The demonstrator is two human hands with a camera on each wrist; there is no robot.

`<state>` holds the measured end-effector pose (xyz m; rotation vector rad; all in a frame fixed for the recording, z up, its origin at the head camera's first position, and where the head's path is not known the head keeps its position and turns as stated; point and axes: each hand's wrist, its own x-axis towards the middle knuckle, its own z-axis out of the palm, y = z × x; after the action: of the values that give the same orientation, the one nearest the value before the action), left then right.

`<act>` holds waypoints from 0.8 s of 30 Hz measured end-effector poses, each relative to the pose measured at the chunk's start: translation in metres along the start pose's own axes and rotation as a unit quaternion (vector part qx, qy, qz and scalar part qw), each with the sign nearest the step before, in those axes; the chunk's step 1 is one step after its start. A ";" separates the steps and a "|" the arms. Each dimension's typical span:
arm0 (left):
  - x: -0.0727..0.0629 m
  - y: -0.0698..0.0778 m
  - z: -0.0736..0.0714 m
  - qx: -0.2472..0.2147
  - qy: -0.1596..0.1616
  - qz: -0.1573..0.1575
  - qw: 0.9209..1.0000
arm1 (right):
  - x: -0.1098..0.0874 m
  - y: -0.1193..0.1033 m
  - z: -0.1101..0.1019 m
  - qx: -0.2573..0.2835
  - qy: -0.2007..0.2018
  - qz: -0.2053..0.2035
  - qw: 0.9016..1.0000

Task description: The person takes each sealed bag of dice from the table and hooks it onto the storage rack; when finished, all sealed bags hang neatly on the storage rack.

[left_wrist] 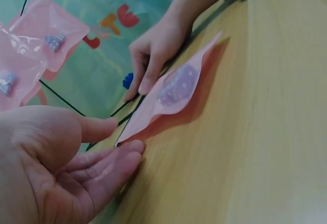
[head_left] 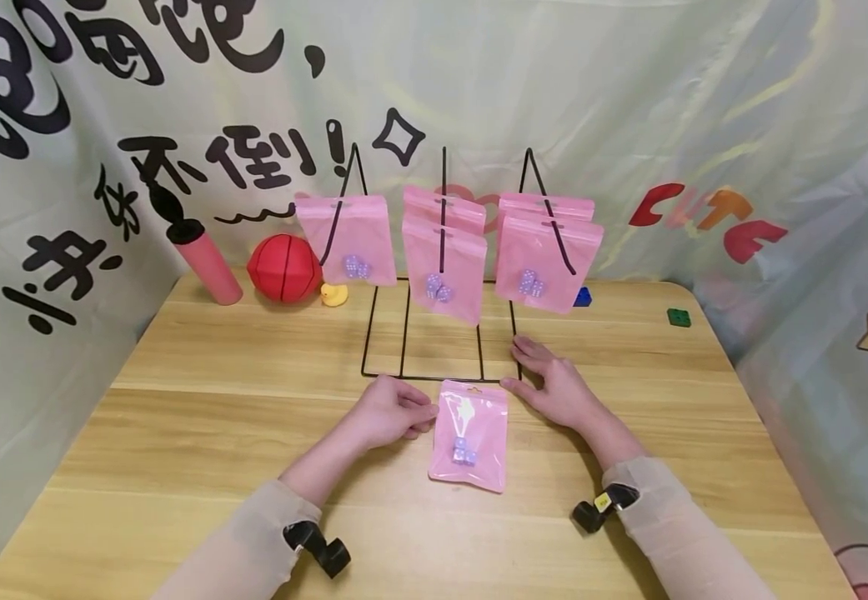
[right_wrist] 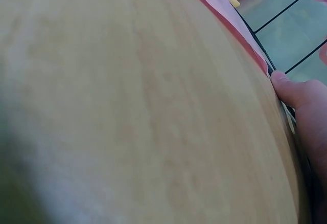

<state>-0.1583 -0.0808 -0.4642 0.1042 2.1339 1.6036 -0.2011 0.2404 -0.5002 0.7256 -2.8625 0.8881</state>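
Observation:
A pink zip bag [head_left: 469, 429] with several pale purple dice lies on the table in front of a black wire rack [head_left: 441, 380]. My left hand [head_left: 396, 411] is at the bag's left edge; in the left wrist view, its thumb and fingers stand apart around the bag's corner. My right hand [head_left: 557, 385] rests at the rack base's front right corner, fingers extended along the wire, thumb tip near the bag's top right corner. From the rack's prongs hang more pink bags: one bag [head_left: 347, 242] at left, two in the middle [head_left: 444, 271] and two at right [head_left: 549, 262].
Behind and left of the rack are a red ball [head_left: 284, 268], a yellow rubber duck [head_left: 334, 295] and a pink cylinder [head_left: 208, 265] with a black top. At the right lie a blue block [head_left: 583, 297] and a green block [head_left: 679, 317]. A printed curtain [head_left: 704, 125] surrounds the table.

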 end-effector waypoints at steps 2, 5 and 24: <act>0.002 0.001 0.002 0.003 0.004 -0.014 1.000 | 0.000 -0.001 0.000 -0.001 -0.002 0.002 1.000; 0.005 0.002 0.006 0.007 0.003 -0.033 0.999 | 0.000 -0.002 0.000 0.000 -0.006 0.009 1.000; 0.004 -0.002 -0.002 -0.004 -0.006 0.022 1.000 | 0.000 0.003 0.003 0.004 0.004 -0.013 1.000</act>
<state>-0.1623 -0.0818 -0.4673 0.1577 2.1305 1.6312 -0.2025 0.2408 -0.5042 0.7568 -2.8360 0.8989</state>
